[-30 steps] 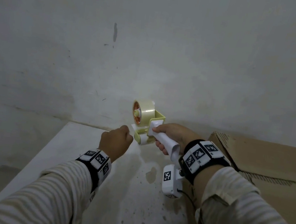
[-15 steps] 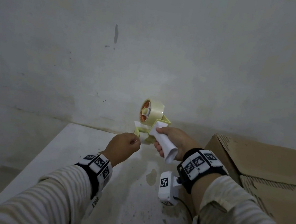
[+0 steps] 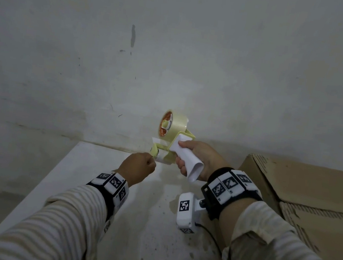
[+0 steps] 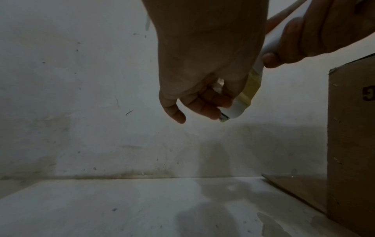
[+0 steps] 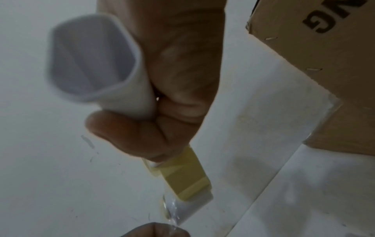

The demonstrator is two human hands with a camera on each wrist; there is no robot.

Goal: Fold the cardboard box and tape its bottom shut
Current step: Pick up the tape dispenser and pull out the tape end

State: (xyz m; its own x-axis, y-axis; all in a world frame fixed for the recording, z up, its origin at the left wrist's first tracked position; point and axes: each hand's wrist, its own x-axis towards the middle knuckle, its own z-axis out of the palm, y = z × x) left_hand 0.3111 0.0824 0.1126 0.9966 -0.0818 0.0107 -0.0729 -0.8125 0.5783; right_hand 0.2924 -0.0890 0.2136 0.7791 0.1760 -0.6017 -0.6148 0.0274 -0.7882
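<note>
Presently the right hand grips the tape dispenser by its stiff white handle; left-hand fingers pinch the thin, clingy tape end at its roller. Beside the dispenser, the cardboard box rests on the table; judged light, best steadied near its edges.

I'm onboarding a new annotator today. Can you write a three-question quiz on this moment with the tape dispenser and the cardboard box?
1. True or false: the right hand grips the white handle of the tape dispenser.
2. What is the left hand doing? A. lying flat on the table B. pinching at the tape end at the dispenser's roller C. holding a flap of the cardboard box
3. Fill in: seen from the head camera, the box stands on the person's ____ side.

Key: 1 true; 2 B; 3 right.
</note>
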